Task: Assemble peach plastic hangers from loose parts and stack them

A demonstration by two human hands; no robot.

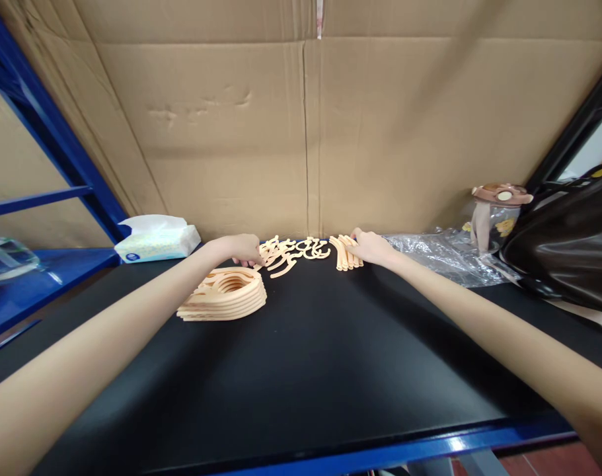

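My left hand (pixel 246 250) reaches to the back of the black table, its fingers curled down at the left edge of a loose heap of beige hook-shaped and curved pieces (pixel 283 254). What its fingertips pinch is hidden. Just in front of that hand lies a neat stack of beige loop-shaped frames (pixel 231 301), which look like plastic hanger parts. Farther right, my right hand (pixel 370 246) has its thumb and fingers closed about the right end of a row of curved beige pieces (pixel 344 254). Several small beige hooks (pixel 313 248) lie between the two hands.
A tissue pack (pixel 156 239) stands at the back left by a blue metal frame (pixel 97 198). At right are a clear plastic bag (pixel 424 254), a drinking bottle (pixel 499 218) and a dark brown bag (pixel 568 238). A cardboard wall (pixel 221 132) closes off the back.
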